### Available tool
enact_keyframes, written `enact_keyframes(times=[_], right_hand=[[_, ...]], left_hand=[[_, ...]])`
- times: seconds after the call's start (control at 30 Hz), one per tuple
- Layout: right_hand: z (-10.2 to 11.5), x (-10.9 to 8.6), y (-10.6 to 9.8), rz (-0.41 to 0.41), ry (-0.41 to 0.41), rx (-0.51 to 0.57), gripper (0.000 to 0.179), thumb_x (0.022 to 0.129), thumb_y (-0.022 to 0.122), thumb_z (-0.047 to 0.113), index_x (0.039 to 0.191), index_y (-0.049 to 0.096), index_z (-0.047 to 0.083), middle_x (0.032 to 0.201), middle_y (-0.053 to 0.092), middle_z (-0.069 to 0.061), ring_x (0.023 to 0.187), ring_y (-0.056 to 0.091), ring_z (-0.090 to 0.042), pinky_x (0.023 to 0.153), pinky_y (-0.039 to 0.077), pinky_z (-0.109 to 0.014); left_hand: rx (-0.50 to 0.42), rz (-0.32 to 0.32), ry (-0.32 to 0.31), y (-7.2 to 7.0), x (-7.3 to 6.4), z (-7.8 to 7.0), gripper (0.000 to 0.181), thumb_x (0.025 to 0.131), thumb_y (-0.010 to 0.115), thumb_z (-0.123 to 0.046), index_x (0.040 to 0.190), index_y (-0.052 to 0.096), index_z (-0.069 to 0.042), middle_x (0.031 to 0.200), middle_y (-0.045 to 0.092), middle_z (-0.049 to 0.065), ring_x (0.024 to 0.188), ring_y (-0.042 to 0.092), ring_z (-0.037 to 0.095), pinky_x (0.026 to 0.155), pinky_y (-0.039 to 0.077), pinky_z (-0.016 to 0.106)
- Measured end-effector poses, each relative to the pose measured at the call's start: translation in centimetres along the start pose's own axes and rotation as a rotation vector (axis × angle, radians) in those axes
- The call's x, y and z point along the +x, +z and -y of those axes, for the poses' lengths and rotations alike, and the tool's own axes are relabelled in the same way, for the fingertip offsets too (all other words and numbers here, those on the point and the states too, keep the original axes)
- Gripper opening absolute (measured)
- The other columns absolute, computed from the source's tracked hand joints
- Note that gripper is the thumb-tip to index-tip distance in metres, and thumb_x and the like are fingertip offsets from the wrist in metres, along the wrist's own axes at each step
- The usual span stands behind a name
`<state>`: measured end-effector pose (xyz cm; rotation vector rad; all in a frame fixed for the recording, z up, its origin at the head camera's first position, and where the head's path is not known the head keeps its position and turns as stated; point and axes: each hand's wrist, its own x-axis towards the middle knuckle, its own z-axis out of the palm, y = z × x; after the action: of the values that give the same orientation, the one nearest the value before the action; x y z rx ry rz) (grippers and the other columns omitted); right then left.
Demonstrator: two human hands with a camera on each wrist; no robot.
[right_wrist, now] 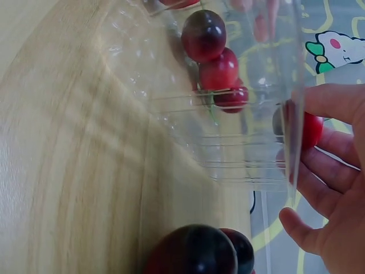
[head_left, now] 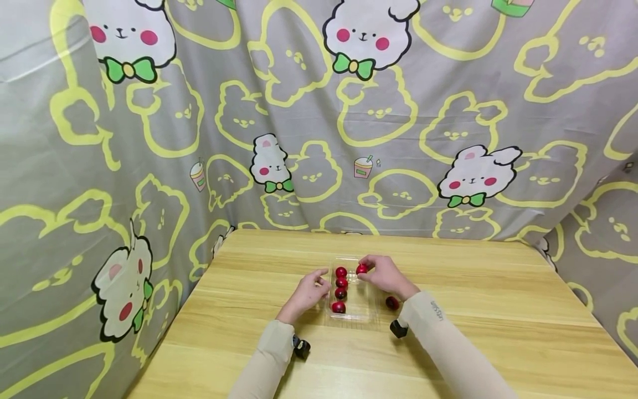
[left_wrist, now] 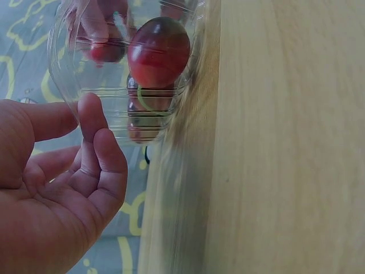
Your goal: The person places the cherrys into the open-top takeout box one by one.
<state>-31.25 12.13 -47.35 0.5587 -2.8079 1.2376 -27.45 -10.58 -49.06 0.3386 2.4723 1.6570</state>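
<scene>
A clear plastic box stands on the table, with several round dark-red fruits in a row along its left side. My left hand is at the box's left wall; in the left wrist view its thumb and index finger pinch the rim. At the far right corner, my right hand grips another round red-and-black fruit over the box. Part of that fruit shows between the fingers in the right wrist view, behind the clear wall.
Right of the box, under the right wrist, lies a dark-red fruit; the right wrist view shows a large dark fruit with another behind it. The wooden table ends at a patterned grey curtain at the back and sides.
</scene>
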Motion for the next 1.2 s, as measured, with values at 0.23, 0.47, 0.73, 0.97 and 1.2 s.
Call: enact_keyframes(times=[0.23, 0.47, 0.73, 0.97, 1.2], right_hand=[[-0.2, 0.2, 0.7, 0.011, 0.018, 0.001, 0.036, 0.074, 0.07, 0.022, 0.105, 0.061, 0.005, 0.083, 0.058, 0.005, 0.078, 0.054, -0.012, 0.07, 0.045, -0.031], [0.1, 0.6, 1.2, 0.009, -0.004, -0.033, 0.036, 0.077, 0.068, 0.021, 0.107, 0.06, 0.003, 0.085, 0.06, 0.003, 0.078, 0.055, -0.011, 0.068, 0.046, -0.029], [-0.1, 1.1, 1.6, -0.009, -0.01, -0.052, 0.032, 0.075, 0.07, 0.021, 0.103, 0.063, 0.006, 0.094, 0.057, -0.001, 0.077, 0.055, -0.012, 0.062, 0.047, -0.024], [-0.2, 1.4, 2.2, -0.021, -0.021, -0.112, 0.033, 0.073, 0.072, 0.02, 0.101, 0.064, 0.004, 0.088, 0.054, -0.001, 0.076, 0.054, -0.014, 0.064, 0.046, -0.024], [-0.4, 1.5, 2.4, 0.035, -0.03, -0.144, 0.032, 0.074, 0.071, 0.019, 0.101, 0.064, 0.005, 0.091, 0.056, -0.001, 0.074, 0.054, -0.011, 0.063, 0.047, -0.023]], left_hand=[[0.003, 0.0, -0.005, 0.0, 0.0, 0.2, 0.048, 0.087, 0.053, -0.007, 0.131, 0.037, -0.001, 0.083, 0.054, 0.008, 0.069, 0.06, 0.025, 0.061, 0.05, 0.035], [0.01, 0.004, 0.011, -0.1, -0.1, 0.2, 0.048, 0.087, 0.053, -0.008, 0.131, 0.036, 0.001, 0.083, 0.054, 0.009, 0.069, 0.06, 0.024, 0.059, 0.05, 0.033], [0.01, 0.012, 0.063, 0.0, 0.0, 0.4, 0.048, 0.087, 0.053, -0.008, 0.13, 0.036, 0.004, 0.081, 0.053, 0.007, 0.066, 0.06, 0.019, 0.057, 0.05, 0.028], [-0.011, 0.016, 0.032, -0.1, -0.1, 0.0, 0.048, 0.087, 0.054, -0.007, 0.131, 0.037, 0.001, 0.084, 0.054, 0.01, 0.068, 0.06, 0.024, 0.06, 0.051, 0.032], [-0.044, 0.031, 0.021, -0.4, -1.7, -2.8, 0.046, 0.087, 0.05, 0.0, 0.13, 0.033, 0.008, 0.089, 0.053, 0.022, 0.076, 0.057, 0.04, 0.069, 0.048, 0.048]])
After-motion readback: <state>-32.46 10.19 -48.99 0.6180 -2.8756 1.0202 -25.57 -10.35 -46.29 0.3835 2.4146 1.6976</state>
